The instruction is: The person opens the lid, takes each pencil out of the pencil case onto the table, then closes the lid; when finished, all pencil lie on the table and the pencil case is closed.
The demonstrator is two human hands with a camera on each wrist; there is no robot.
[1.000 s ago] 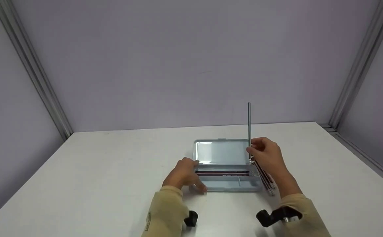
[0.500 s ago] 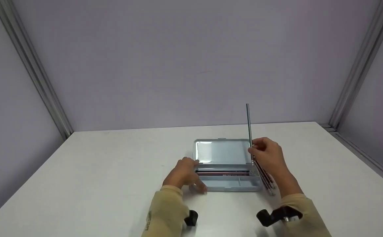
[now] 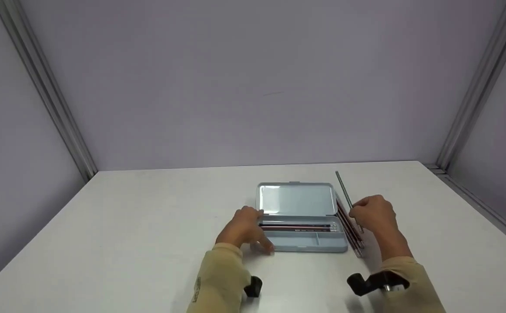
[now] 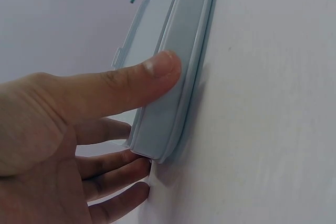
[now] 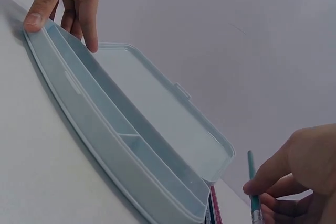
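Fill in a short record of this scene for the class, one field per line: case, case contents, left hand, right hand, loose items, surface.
case: pale blue rectangular plastic pencil case, lid open and leaning back
case contents: dark pencils lying lengthwise in the rear compartment; front compartments look bare
left hand: left hand grips the case's left end, thumb on the front wall
right hand: right hand pinches a thin grey-green pencil, tilted, tip up
loose items: bundle of dark red pencils beside the case's right end
surface: white table
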